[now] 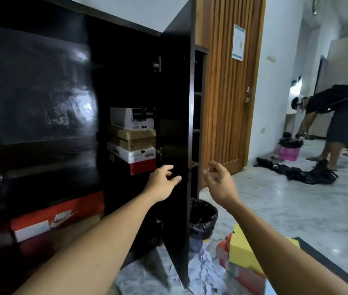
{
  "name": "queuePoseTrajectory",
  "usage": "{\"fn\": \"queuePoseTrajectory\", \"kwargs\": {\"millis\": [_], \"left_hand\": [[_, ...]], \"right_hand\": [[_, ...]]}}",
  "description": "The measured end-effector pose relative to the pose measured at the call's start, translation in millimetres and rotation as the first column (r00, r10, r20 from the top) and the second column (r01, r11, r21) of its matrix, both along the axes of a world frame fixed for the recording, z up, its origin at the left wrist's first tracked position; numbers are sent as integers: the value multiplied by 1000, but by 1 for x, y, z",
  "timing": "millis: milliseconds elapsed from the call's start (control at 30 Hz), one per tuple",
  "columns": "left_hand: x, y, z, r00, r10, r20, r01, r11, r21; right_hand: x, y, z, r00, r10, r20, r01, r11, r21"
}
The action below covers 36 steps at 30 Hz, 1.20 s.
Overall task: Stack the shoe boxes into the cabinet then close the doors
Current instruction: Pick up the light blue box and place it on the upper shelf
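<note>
Head view: open cabinet is seen across left & centre of frame. L hand is held w/ fingers spread, empty, at the inner face of the r. door; contact can't be told. R hand, fingers loosely curled & empty, is held just beside that door's edge. Four boxes are stacked inside, centre frame; a red box is lodged lower left. A yellow box is left on the floor, lower right, near a bin. A 2nd person is bent over, far right.
</note>
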<state>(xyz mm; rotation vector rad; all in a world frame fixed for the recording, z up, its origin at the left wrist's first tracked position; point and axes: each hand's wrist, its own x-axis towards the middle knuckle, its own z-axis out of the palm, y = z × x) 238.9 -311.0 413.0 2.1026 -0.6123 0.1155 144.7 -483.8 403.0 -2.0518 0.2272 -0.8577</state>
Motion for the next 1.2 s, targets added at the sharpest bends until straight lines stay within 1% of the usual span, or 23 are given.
{"fn": "queuePoseTrajectory", "kwargs": {"millis": [167,300,400,500,733,867,933,1000,1100,1200], "left_hand": [[-41,-65,-45,987,-151,-54,150,988,-31],[-64,-115,-86,950,-280,-135,279,960,-28],[-81,-146,-119,920,-342,-189,345,938,-17],[-97,-172,-154,897,-379,-227,391,920,6],[-123,-220,-237,793,-431,-430,492,870,37],[-133,-236,-291,733,-408,-544,501,865,27],[-135,-234,-317,720,-383,-579,505,861,59],[-135,-233,-341,710,-361,-604,509,856,86],[-134,-233,-368,660,-405,-633,529,848,9],[-127,-235,-387,646,-451,-615,550,834,-34]], "right_hand": [[-67,-53,-39,969,-207,-136,208,978,0],[-111,-95,-78,918,-315,-240,330,944,21],[-142,-120,-108,868,-386,-312,417,908,37],[-172,-141,-137,829,-430,-359,484,872,74],[-239,-187,-220,706,-522,-479,633,769,95],[-270,-203,-269,637,-571,-518,731,661,169],[-281,-211,-288,606,-562,-562,754,632,180],[-288,-218,-306,611,-511,-604,746,627,224],[-292,-226,-325,700,-397,-593,676,637,371],[-292,-227,-337,778,-349,-522,594,679,432]]}}
